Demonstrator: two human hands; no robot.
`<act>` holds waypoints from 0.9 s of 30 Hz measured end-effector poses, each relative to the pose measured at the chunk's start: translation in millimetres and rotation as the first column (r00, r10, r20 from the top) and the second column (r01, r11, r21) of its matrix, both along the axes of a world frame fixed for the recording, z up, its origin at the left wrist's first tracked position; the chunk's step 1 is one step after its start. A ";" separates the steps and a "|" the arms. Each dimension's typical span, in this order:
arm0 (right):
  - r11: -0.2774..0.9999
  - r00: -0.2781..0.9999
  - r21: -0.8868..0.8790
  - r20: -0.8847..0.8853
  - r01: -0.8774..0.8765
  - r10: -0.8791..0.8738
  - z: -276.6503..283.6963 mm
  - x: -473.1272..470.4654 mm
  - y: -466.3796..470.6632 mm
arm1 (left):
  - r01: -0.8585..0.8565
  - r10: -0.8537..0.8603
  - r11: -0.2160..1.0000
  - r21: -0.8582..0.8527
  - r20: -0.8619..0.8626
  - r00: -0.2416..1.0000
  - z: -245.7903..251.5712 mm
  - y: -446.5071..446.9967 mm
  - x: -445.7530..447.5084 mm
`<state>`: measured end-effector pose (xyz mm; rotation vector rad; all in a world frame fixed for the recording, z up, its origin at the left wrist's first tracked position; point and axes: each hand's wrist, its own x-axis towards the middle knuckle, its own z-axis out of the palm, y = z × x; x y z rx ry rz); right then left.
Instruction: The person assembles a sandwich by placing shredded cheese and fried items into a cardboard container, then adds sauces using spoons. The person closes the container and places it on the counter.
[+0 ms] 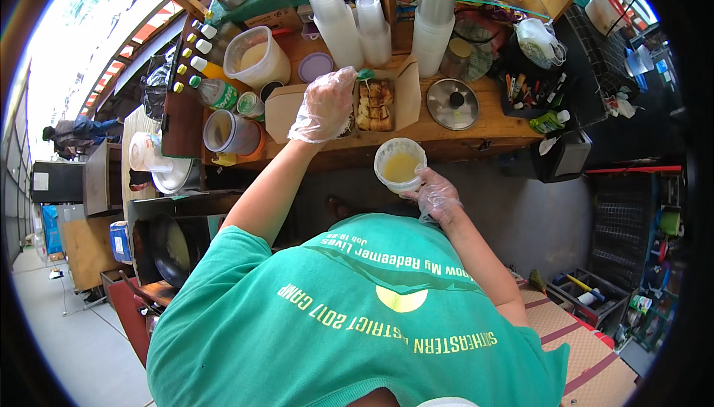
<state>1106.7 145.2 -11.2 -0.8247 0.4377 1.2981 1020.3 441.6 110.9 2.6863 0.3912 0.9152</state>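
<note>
In a clear plastic glove, my left hand (326,103) is raised over the counter, its fingers closed at a small green utensil (365,74), probably a spoon; its handle is hidden. The green end is over the upper edge of an open cardboard food box (406,91). Browned, cut food pieces (376,105) fill the box's right part, and shreds show beside them, partly behind my hand. My right hand (438,192), also gloved, grips the rim and side of a round plastic tub (400,166) with yellowish sauce, in front of the counter edge.
Stacked plastic cups (340,33) stand behind the box, a glass lid (453,104) to its right. Bottles (215,91), a square tub (256,58) and a round container (223,131) are at left. A wok (173,251) sits lower left. Another person (81,131) is far left.
</note>
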 end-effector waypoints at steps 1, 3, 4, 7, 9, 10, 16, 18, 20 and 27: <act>1.000 1.000 -0.016 0.014 -0.003 0.003 -0.1 0.0 0.1 | 0.010 -0.010 1.000 0.013 -0.002 1.000 0.7 1.7 3.0; 1.000 1.000 -0.014 0.005 0.001 -0.001 -0.6 -0.1 0.7 | 0.023 -0.025 0.998 0.067 0.027 0.999 1.6 4.7 10.7; 1.000 0.999 -0.012 0.032 -0.012 0.012 -0.7 -0.7 0.5 | 0.027 -0.029 0.995 0.099 0.025 0.999 1.6 5.3 13.7; 0.999 0.997 -0.034 0.078 -0.018 0.021 -0.9 -2.3 1.0 | 0.008 -0.010 0.995 0.097 0.023 1.000 0.9 6.0 19.1; 0.999 0.997 -0.045 0.076 -0.020 0.023 -0.6 -3.1 2.1 | 0.002 -0.001 0.996 0.093 -0.013 1.000 0.1 5.0 19.2; 0.999 0.998 -0.049 0.064 -0.015 0.018 -0.4 -2.8 3.1 | -0.001 0.004 0.995 0.098 -0.034 0.999 0.0 4.2 18.6; 0.999 0.999 -0.046 0.042 -0.010 0.012 0.0 -2.1 4.9 | 0.059 -0.056 0.991 0.119 -0.031 0.998 5.7 -8.5 0.3; 0.999 1.000 -0.040 0.029 -0.009 0.011 -1.0 -2.0 5.0 | 0.073 -0.069 0.992 0.107 -0.046 0.997 8.8 -17.0 -10.5; 0.997 0.999 -0.070 0.038 -0.014 0.017 -2.6 -1.5 5.3 | 0.094 -0.087 0.990 0.104 -0.067 0.994 11.0 -24.3 -19.9; 0.999 0.999 -0.008 -0.012 -0.053 0.053 -10.0 -1.5 6.8 | 0.175 -0.171 0.981 0.089 -0.046 0.984 6.5 -40.6 -28.1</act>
